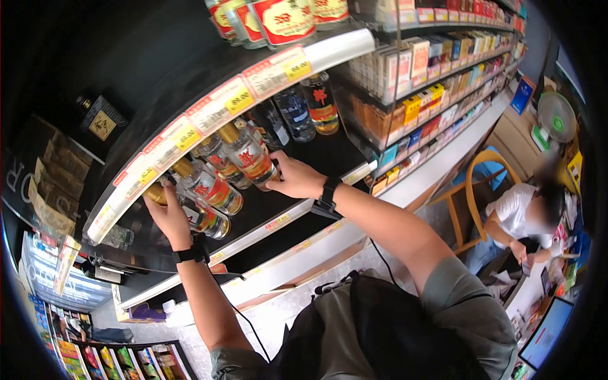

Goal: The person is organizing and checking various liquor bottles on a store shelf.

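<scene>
My left hand [170, 216] is closed around the gold-capped neck of a clear glass liquor bottle [214, 225] with a red and orange label. My right hand [299, 178] grips the lower part of another gold-capped liquor bottle [249, 158], which leans over the black shelf. Between my hands stand more bottles of the same kind, one of them a liquor bottle [212, 188] with a red character on its label. Behind my right hand are a dark-labelled bottle [294, 114] and a red-orange labelled bottle [321, 106].
A curved shelf edge with price tags [209, 114] runs just above my hands. Red-and-cream labelled bottles [282, 22] stand on that upper shelf. Racks of cigarette packs [418, 107] fill the right. A seated person [516, 215] is near a wooden chair [472, 190].
</scene>
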`<state>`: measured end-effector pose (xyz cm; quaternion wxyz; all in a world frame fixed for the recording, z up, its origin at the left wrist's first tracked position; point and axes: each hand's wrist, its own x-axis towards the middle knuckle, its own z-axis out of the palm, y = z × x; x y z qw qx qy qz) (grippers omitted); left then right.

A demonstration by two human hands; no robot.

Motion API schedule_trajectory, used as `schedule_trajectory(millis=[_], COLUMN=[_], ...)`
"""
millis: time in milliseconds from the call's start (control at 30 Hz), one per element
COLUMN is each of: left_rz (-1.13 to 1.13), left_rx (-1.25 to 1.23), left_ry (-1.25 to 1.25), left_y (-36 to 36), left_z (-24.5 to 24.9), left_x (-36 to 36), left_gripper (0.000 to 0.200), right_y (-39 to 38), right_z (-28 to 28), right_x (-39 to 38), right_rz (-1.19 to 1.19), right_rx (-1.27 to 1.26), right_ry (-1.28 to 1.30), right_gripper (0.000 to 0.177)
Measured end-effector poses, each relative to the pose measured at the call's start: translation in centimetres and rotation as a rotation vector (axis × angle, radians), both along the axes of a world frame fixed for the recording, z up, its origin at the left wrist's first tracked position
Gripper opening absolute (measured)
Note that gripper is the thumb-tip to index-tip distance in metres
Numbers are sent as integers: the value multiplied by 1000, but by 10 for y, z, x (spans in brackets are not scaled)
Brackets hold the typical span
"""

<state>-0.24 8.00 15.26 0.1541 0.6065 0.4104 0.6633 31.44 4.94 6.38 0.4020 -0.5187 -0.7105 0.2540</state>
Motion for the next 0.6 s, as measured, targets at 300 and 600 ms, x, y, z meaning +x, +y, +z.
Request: schedule_trajectory(millis=[300, 600], left_rz=[187, 269], left_rx=[15, -17], left_ry=[143, 163], left_y=[-4, -19], left_z=[-2, 9], left_x=[0, 8], left_gripper=[37, 39], right_y=[1, 11], right_z=[5, 7], right_x=[3, 2], right_rz=[140, 204], right_rx=[-137, -167], right_ry=[59, 78], right_gripper=[73, 78])
